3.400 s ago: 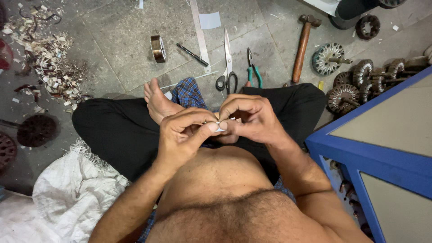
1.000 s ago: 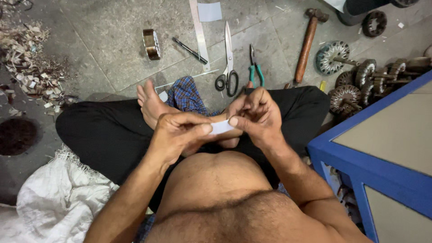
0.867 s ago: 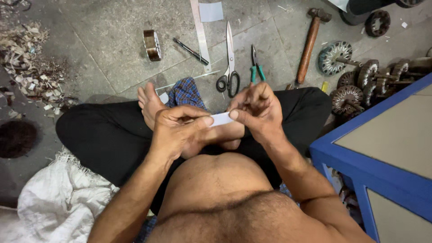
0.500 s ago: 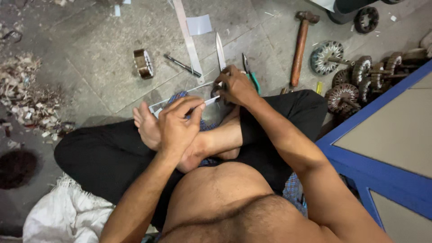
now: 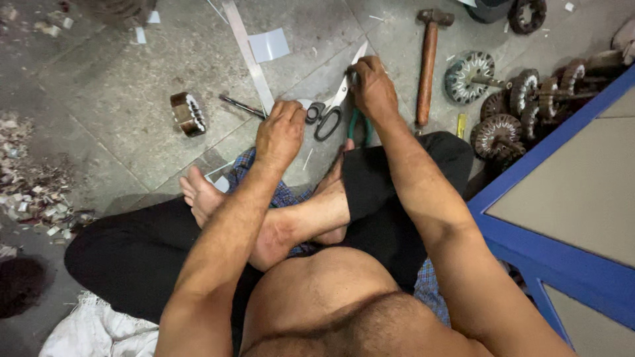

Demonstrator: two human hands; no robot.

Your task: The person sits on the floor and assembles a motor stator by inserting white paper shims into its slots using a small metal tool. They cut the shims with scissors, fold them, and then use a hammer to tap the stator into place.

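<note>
The person sits cross-legged on the concrete floor [image 5: 132, 99], bare feet tucked in, both arms stretched forward. The left hand [image 5: 281, 132] rests knuckles-up with fingers curled under; whether it grips anything I cannot tell. Just beyond it lie the scissors [image 5: 331, 109], handles toward the person, blades pointing away. The right hand [image 5: 372, 89] lies over the blades, fingers bent around them. Green-handled pliers [image 5: 357, 125] sit beneath that wrist. Farther out lie a hammer [image 5: 428, 63], a long metal strip [image 5: 248, 56], a small wound coil [image 5: 187, 114], and rusty rotors [image 5: 503, 106] beside a blue frame [image 5: 529, 238].
</note>
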